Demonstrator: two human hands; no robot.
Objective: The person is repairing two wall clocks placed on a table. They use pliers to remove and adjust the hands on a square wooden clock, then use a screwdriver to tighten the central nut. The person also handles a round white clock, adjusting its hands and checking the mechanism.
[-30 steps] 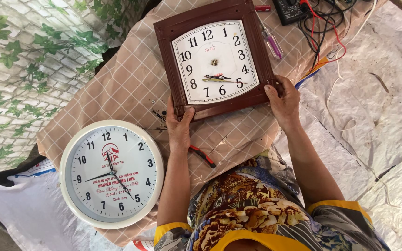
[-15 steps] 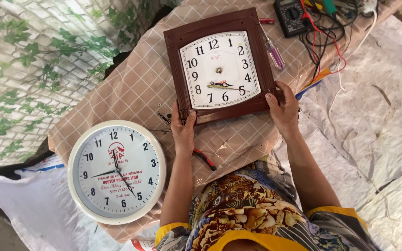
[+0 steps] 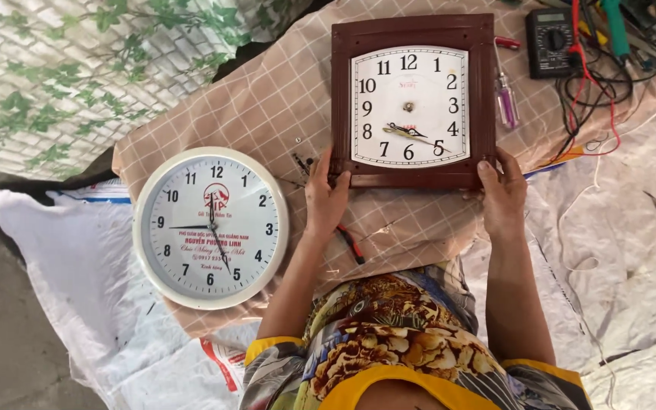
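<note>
A square wall clock [image 3: 411,99] with a dark brown frame and a white face lies face up on a tan checked cloth [image 3: 267,106]. My left hand [image 3: 326,196] grips its lower left corner, thumb on the frame. My right hand [image 3: 501,193] holds the lower right corner the same way. A round white wall clock [image 3: 211,228] lies face up to the left of my left arm, apart from both hands.
A red-handled tool [image 3: 352,243] lies on the cloth beside my left wrist. A purple-handled screwdriver [image 3: 506,99], a black multimeter [image 3: 550,42] and tangled red and black wires [image 3: 601,91] sit at the upper right. White sacking [image 3: 62,281] covers the ground around.
The view has shifted, so both clocks appear further right and slightly lower in the picture. My hands keep the same grip on the square clock's lower corners.
</note>
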